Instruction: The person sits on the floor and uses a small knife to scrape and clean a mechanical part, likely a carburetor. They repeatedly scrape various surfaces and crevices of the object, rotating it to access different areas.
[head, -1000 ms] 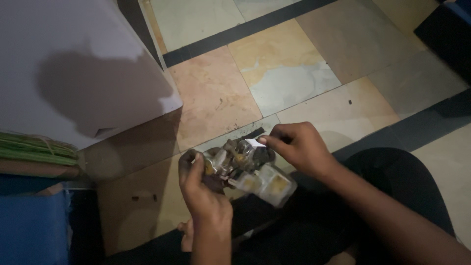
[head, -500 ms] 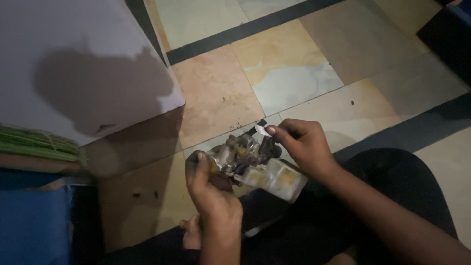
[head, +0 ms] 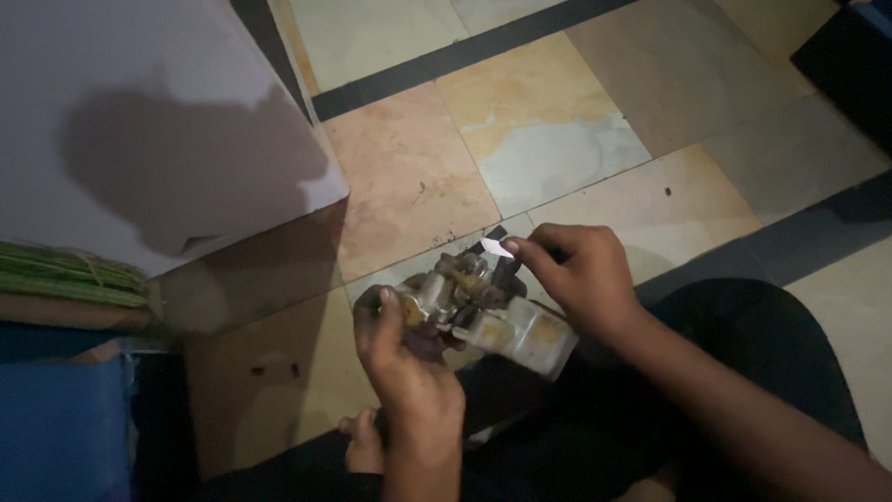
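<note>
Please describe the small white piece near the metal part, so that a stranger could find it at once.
Start at the tiled floor, then find the grimy metal part gripped by the left hand. Just above it, the right hand pinches a small white piece, the brightest thing there.

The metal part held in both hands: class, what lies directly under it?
Under the metal part shows a dark trouser leg and tiled floor. The left hand and right hand cover its underside and ends, so anything there is hidden.
</note>
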